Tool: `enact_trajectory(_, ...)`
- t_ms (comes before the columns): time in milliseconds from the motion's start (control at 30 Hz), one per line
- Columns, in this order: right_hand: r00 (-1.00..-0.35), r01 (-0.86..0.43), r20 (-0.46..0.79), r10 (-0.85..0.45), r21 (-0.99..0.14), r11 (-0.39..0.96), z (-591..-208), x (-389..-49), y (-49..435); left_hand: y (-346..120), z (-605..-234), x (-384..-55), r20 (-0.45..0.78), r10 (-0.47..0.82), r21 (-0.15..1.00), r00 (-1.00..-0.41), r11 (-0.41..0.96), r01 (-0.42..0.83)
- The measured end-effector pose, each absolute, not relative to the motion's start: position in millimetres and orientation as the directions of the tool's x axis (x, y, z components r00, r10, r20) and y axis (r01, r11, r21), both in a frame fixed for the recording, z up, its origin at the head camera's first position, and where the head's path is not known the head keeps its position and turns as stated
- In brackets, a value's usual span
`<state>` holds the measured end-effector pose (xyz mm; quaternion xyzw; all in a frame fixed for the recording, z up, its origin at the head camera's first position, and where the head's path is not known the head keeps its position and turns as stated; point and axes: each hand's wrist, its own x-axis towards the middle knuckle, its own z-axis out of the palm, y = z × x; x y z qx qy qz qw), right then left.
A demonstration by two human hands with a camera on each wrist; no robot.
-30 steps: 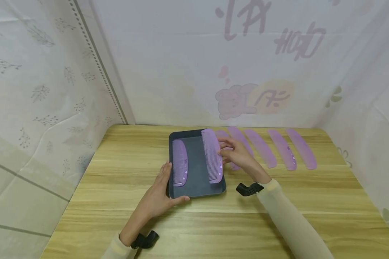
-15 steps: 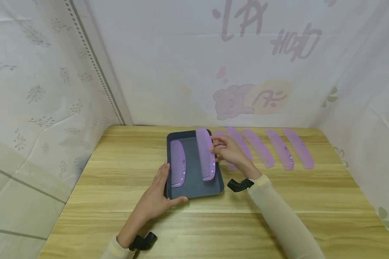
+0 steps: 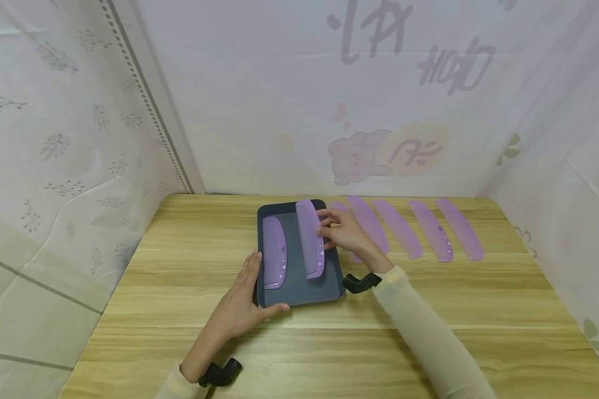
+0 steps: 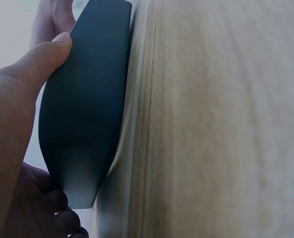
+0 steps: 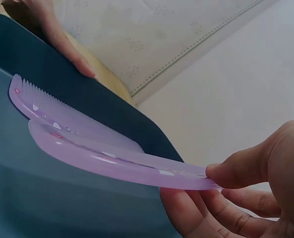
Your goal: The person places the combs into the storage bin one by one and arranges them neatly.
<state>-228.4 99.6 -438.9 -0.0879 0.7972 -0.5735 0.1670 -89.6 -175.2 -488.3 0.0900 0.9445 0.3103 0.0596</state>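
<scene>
A dark blue-grey tray (image 3: pixel 299 293) stands on the wooden table in the head view. My left hand (image 3: pixel 237 307) rests against its left side, fingers fairly straight, with the thumb (image 4: pixel 57 49) at the near rim. One purple comb (image 3: pixel 275 252) lies along the tray's left wall. Over the right half of the tray, my right hand (image 3: pixel 346 231) pinches a second purple comb (image 3: pixel 310 244) by its spine, teeth facing left. In the right wrist view, thumb and fingers grip one end of this held comb (image 5: pixel 112 161), which is tilted above the tray floor.
Right of the tray, several more purple combs (image 3: pixel 398 228) lie in a slanted row near the table's back edge. The leftmost comb (image 3: pixel 338 205) is partly hidden by the right hand. Printed cloth (image 3: pixel 259 111) hangs behind and beside the table (image 3: pixel 379 343).
My right hand has carried its comb leftward, from the tray's right edge further over the tray. The left hand keeps its place on the tray.
</scene>
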Motion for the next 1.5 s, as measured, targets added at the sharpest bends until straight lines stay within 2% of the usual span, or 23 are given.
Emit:
enact_trajectory(833, -0.913, 0.068, -0.212, -0.347, -0.921, 0.385, -447, -229, 80, -175, -488, -90, -0.044, 0.216, 0.598, -0.975, 0.788, 0.147)
enact_trajectory(1500, -0.918, -0.160, -0.016, -0.396, -0.899, 0.407, -443, -216, 100, -175, -487, -89, -0.017, 0.220, 0.594, -0.975, 0.787, 0.166)
